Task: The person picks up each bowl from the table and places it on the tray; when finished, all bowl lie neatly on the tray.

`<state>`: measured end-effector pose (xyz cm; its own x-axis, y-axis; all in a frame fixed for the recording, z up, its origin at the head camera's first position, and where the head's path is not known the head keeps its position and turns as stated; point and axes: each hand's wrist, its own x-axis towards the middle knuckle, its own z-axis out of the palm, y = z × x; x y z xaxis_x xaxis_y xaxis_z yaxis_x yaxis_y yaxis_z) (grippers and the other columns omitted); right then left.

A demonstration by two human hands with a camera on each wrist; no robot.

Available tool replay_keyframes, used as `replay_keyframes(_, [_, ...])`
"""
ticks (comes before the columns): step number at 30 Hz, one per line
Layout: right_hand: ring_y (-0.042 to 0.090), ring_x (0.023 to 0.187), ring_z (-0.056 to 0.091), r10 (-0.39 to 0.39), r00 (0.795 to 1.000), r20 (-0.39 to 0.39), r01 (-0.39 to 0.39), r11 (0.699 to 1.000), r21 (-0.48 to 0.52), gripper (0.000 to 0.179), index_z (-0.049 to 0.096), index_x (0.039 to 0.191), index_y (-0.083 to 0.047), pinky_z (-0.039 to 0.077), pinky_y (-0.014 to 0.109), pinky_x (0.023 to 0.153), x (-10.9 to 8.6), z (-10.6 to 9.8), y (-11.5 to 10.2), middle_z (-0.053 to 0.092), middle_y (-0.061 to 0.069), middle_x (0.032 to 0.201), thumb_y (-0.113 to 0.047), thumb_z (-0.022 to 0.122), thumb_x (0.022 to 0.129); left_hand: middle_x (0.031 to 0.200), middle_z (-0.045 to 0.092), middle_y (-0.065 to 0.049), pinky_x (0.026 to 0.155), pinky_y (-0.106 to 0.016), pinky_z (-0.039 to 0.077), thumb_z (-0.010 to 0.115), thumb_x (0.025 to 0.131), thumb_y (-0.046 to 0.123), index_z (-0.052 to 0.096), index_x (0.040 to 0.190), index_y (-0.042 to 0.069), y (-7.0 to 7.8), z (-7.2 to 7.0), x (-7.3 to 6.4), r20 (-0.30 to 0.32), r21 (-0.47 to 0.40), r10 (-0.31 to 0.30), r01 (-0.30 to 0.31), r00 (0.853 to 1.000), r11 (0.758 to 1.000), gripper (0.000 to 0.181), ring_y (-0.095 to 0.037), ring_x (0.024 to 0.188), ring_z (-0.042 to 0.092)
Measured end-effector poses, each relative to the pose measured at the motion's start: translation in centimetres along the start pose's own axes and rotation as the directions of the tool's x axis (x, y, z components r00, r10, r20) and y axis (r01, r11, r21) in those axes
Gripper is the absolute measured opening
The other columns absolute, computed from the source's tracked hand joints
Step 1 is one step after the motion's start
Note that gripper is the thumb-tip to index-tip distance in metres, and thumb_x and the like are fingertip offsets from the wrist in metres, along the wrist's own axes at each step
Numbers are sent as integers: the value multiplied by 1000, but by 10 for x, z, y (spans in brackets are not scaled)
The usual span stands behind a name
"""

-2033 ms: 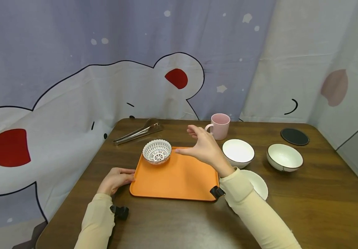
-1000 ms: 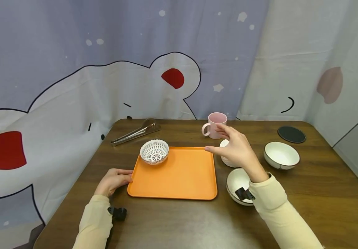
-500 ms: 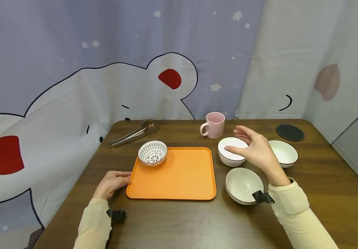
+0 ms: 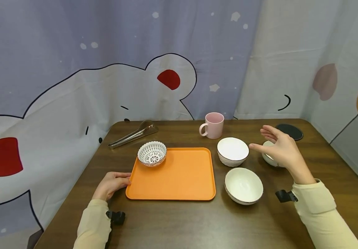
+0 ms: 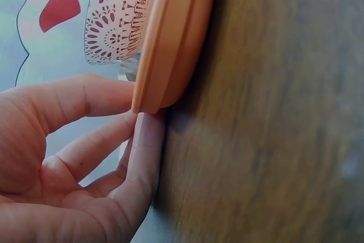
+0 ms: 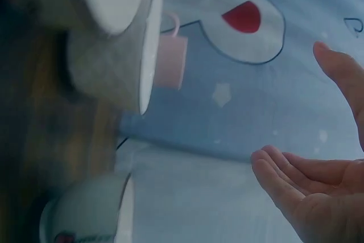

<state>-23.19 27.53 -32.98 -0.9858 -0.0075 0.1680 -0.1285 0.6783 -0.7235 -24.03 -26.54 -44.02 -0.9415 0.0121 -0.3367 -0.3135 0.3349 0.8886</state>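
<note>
My left hand [image 4: 110, 183] holds the left edge of an orange tray [image 4: 179, 180]; the left wrist view shows the thumb at its rim and fingers against the underside. A small patterned bowl [image 4: 152, 154], with dark red markings in the left wrist view, sits at the tray's back left corner. My right hand [image 4: 280, 150] is raised, thumb and fingers spread apart with nothing between them. In the head view it partly covers a white bowl [image 4: 269, 159] on the right. Left of this hand stand another white bowl [image 4: 232, 152] and a nearer one [image 4: 243, 186].
Behind the tray at the left lie metal tongs [image 4: 132, 135]. Toward the back stands a pink mug [image 4: 214, 125] with its handle to the left. A black round mat [image 4: 289, 131] lies at the back right of the wooden table [image 4: 166, 224]. A printed curtain [image 4: 119, 34] hangs behind.
My right hand has moved right, from above the tray past the white bowls to the farthest-right bowl, staying spread. The left hand has stayed at the tray's edge. The view has shifted slightly.
</note>
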Motion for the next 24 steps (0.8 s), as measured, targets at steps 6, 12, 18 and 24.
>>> replay_keyframes(6, [44,134,43,38,999,-13,-39,998,-49,104,29,152,-1,39,57,105,1,-3,30,45,23,147,-51,79,76,125,63,-26,80,-26,58,68,83,-2,55,129,-15,-1,1,1,-13,-18,-4,4,1000,1000,49,-9,89,67])
replay_keyframes(12, [53,131,37,49,999,-16,-51,979,-198,114,19,155,1,38,65,99,3,-9,62,37,28,150,-55,79,75,123,64,-26,79,-26,58,67,83,-3,54,128,-16,0,3,1,-16,-29,14,-14,1000,999,49,-9,88,66])
replay_keyframes(18, [60,128,29,79,997,19,-70,954,-291,123,10,153,8,34,71,95,7,-15,87,23,40,150,-56,79,73,122,64,-27,80,-29,59,68,84,-2,54,128,-17,0,4,1,-13,-20,15,-15,1000,1000,49,-11,89,67])
replay_keyframes(24, [68,123,20,120,992,45,-100,944,-315,131,4,146,21,32,74,94,13,-13,104,18,52,140,-52,82,71,124,63,-27,82,-30,59,67,84,0,56,127,-15,-2,3,-1,-22,13,12,-12,1000,1000,47,-14,92,67])
